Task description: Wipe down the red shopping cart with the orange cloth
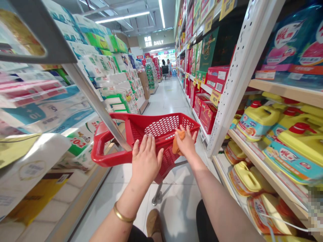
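In front of me stands a red plastic shopping cart (161, 125) with a perforated basket and a large looped end on the left. My left hand (146, 158), a gold bangle at its wrist, lies flat with fingers stretched out on the cart's near rim. My right hand (186, 141) is closed around an orange cloth (177, 143) at the basket's near right side. Part of the cloth shows between thumb and fingers, against the red mesh. A metal pole (96, 104) slants down to the cart, with a grey frame (58, 43) at its upper end.
Stacked tissue packs (108, 67) line the left side. On the right, a white shelf upright (232, 77) stands beside shelves of yellow jugs (257, 121) and red boxes (208, 114). A tiled aisle (165, 90) runs ahead, with people (168, 65) far off.
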A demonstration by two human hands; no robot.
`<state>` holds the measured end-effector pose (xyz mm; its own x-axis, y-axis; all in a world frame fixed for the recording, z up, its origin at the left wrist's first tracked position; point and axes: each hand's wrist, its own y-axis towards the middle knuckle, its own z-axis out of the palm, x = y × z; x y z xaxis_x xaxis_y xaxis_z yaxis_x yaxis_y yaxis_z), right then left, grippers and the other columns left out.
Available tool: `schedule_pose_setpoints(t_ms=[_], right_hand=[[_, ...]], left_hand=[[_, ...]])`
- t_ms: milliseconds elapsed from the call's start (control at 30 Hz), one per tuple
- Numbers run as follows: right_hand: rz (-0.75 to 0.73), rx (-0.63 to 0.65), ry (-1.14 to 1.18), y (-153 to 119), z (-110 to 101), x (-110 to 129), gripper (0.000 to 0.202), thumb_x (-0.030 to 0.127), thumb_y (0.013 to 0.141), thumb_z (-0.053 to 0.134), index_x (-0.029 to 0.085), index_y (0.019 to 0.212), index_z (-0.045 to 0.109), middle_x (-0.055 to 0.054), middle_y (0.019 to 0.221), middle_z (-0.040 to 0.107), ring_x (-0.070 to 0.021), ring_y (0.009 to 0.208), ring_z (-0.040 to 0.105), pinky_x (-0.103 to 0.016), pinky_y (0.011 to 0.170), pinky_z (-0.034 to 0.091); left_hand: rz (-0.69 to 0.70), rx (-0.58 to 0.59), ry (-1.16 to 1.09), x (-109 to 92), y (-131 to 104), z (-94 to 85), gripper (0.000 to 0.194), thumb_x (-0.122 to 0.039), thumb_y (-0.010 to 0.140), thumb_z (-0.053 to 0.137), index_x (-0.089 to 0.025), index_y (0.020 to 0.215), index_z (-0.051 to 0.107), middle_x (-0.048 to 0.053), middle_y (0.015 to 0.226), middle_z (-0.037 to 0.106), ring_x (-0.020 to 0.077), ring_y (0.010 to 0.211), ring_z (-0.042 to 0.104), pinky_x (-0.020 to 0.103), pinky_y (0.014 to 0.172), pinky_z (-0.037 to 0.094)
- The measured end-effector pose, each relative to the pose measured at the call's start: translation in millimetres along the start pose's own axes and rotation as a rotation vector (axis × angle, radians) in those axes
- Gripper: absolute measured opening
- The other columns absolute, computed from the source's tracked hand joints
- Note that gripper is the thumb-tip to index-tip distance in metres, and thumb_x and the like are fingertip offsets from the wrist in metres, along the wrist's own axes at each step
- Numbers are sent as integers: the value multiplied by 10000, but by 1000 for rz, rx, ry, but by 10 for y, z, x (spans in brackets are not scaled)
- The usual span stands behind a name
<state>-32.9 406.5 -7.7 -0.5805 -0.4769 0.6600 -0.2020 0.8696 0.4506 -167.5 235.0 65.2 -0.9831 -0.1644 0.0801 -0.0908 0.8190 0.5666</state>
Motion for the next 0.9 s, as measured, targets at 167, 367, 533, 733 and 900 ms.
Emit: schedule_pose_setpoints(t_ms=[167,367,533,733,900], right_hand=[[-88,7,-5,-102,-6,115,458,423,1115,464,302,1534,604,-36,1695,458,-334,1662,209,-694,1336,22],[-405,131,93,-267,65,506,440,421,1126,449,370,1545,576,10,1641,536,-259,1633,309,-631,1361,26],[27,-98,-48,14,-22,-64,434,432,1113,439,262,1389,728,-65,1607,572,-367,1622,312,-734,1314,-1],[-251,19,2,-179,44,239,417,450,1118,435,271,1314,757,-43,1509,669,-298,1577,416,-630,1356,11],[-319,40,-26,-207,120,309,400,463,1115,456,271,1331,732,-35,1466,702,-283,1522,496,-607,1359,-13]], left_hand=[[12,-11,-12,-23,-11,6,621,-440,1090,415,-78,1586,505,185,1645,474,333,1585,401,556,1340,174],[-3,2,-24,-13,-12,6,642,-476,1081,425,-67,1566,524,206,1638,486,362,1568,420,573,1289,265],[6,-17,-37,-24,-10,-15,546,-463,1074,446,-103,1435,640,207,1422,694,378,1371,597,573,1248,307],[28,-58,-72,91,47,-18,397,-499,1019,539,-194,1171,742,132,1097,779,342,1085,671,618,1293,181],[15,-63,-72,453,156,25,342,-439,1039,500,-219,1054,761,89,1039,803,305,1033,695,561,1211,292]])
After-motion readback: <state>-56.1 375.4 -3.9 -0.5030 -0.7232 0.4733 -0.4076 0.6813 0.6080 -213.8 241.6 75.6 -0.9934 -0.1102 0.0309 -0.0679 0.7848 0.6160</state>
